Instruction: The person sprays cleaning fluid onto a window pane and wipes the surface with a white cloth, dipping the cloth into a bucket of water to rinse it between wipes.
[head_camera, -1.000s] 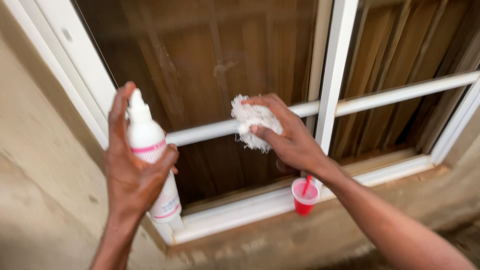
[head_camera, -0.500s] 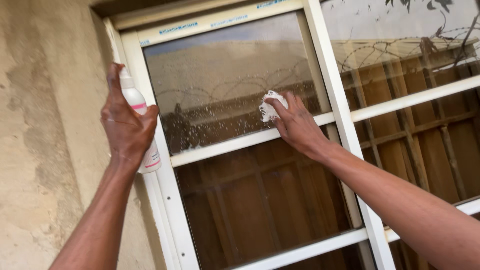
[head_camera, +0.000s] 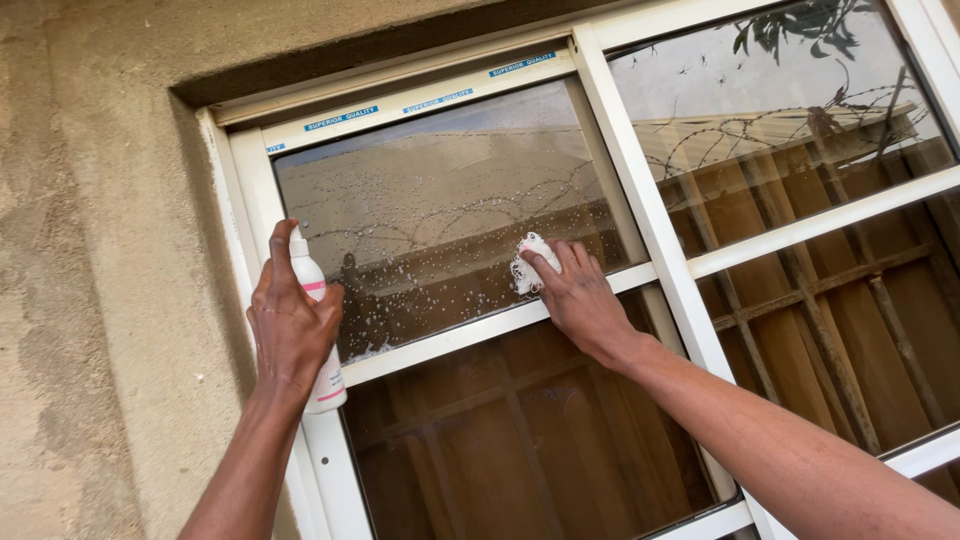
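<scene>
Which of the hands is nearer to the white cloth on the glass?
Right. The right hand presses the cloth against the wet pane. The left hand is apart at the frame's left side, holding a spray bottle.

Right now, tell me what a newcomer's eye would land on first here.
The wet upper-left window pane, speckled with spray droplets, stands out first. The right hand presses a white cloth on its lower right part. At the frame's left edge, the left hand grips a white spray bottle.

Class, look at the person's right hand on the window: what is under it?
A white cloth shows under the right hand, pressed against the droplet-covered upper pane. The cloth's remainder and the glass beneath are covered.
</scene>
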